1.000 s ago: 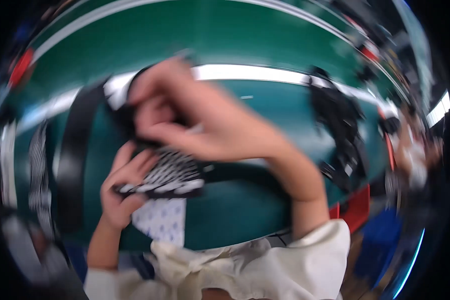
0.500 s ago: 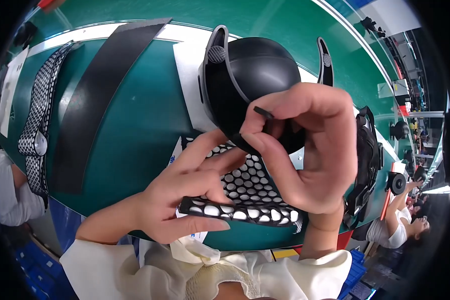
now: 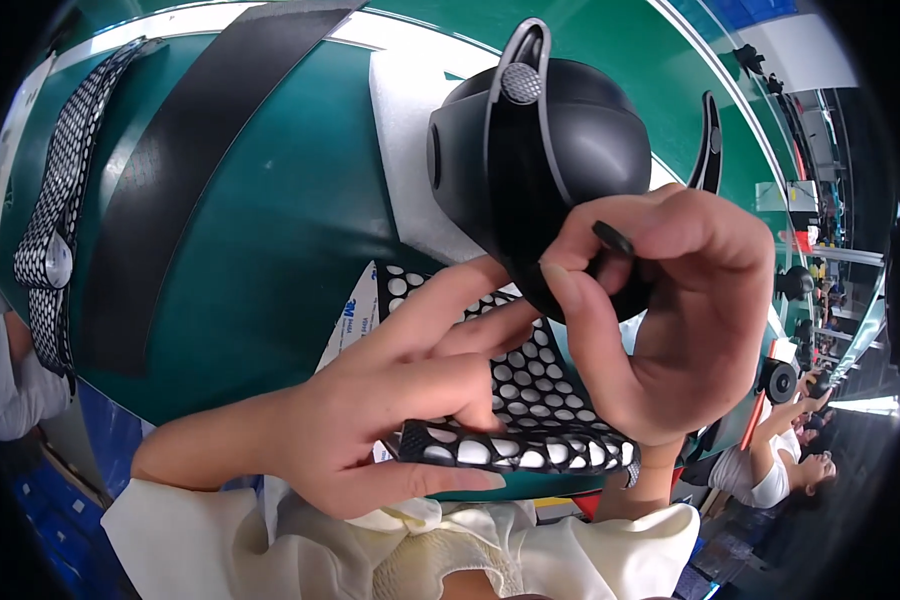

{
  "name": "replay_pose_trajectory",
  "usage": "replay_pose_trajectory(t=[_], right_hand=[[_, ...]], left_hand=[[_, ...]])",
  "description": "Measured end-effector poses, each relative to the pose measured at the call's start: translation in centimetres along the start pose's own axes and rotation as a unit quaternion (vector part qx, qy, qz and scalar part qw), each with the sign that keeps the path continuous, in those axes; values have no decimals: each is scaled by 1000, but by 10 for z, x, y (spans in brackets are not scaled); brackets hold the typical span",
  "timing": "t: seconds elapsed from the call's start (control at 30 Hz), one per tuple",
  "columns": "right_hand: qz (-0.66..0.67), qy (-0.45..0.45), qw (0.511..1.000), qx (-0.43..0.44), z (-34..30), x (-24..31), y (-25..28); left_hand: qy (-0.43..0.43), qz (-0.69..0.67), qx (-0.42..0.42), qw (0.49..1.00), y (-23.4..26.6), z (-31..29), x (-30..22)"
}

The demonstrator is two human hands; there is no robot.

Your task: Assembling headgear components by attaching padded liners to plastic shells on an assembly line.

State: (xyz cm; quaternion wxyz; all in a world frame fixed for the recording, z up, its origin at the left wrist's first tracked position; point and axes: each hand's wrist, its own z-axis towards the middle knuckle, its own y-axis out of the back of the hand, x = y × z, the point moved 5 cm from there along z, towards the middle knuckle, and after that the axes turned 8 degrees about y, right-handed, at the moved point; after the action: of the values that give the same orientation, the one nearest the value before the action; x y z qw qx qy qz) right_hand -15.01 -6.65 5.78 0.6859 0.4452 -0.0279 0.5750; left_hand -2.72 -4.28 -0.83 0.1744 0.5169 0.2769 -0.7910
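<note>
My left hand grips the near edge of a black sheet covered with pale round dots, its thumb underneath and fingers across the top. White backing paper with blue print shows along the sheet's left side. My right hand is curled above the sheet, and a small flat black piece sticks out from its fingers. Whether the thumb and fingertip hold anything more is hidden. Just beyond both hands rests a rounded, helmet-like black shell. Its grey-edged upright arm bears a round textured pad.
White foam sheeting lies under the shell on the green table. To the left are a wide black strip and a dotted black strip. Another person's sleeve shows at far left; a person in white is at right.
The whole view has shifted, so shell, sheet and hands appear farther right. Both hands keep nearly the same pose, with the black piece still in the right fingers.
</note>
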Motion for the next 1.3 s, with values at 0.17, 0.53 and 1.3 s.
replay_pose_trajectory(t=[0.17,0.53,1.3], right_hand=[[-54,13,998,30,-1,1,-3],[-152,125,971,135,2,8,15],[-215,-66,974,28,-12,-11,34]], left_hand=[[13,18,6,1000,3,-2,0],[54,84,-25,995,0,-3,-2],[78,-75,-35,993,8,0,0]])
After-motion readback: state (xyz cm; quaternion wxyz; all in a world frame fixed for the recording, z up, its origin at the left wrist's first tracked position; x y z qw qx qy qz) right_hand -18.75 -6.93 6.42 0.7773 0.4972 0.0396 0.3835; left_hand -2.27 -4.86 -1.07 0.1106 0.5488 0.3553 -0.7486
